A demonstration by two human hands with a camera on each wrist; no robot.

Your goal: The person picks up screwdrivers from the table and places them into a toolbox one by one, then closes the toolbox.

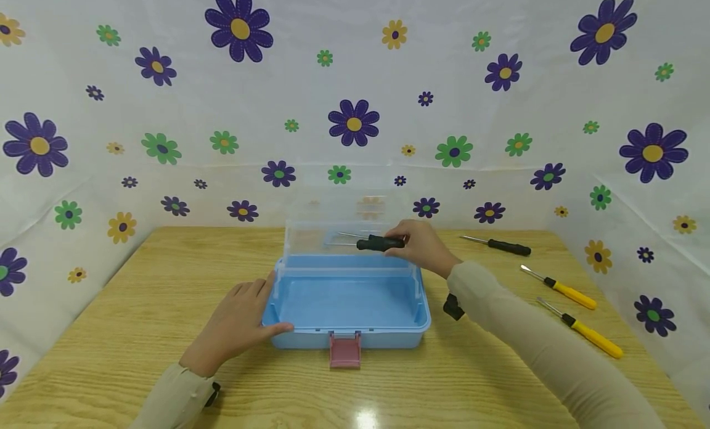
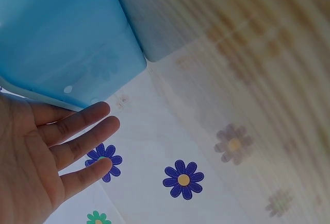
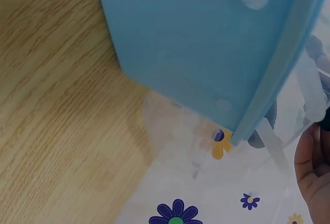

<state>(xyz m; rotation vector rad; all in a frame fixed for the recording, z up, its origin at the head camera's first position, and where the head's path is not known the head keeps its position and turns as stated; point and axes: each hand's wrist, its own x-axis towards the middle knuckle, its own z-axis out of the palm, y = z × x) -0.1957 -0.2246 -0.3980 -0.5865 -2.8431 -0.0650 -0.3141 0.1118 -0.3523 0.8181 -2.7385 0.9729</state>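
A light blue box with a clear lid raised at its back stands in the middle of the table; its pink latch hangs down at the front. My right hand grips black-handled screwdrivers above the back right of the box, two thin shafts pointing left. Only part of that hand shows in the right wrist view. My left hand rests against the box's left side, thumb over the front rim. In the left wrist view its fingers are extended and hold nothing.
To the right on the wooden table lie another black-handled screwdriver and two yellow-handled screwdrivers, one farther back and one nearer. A white flowered cloth surrounds the table at the back and sides.
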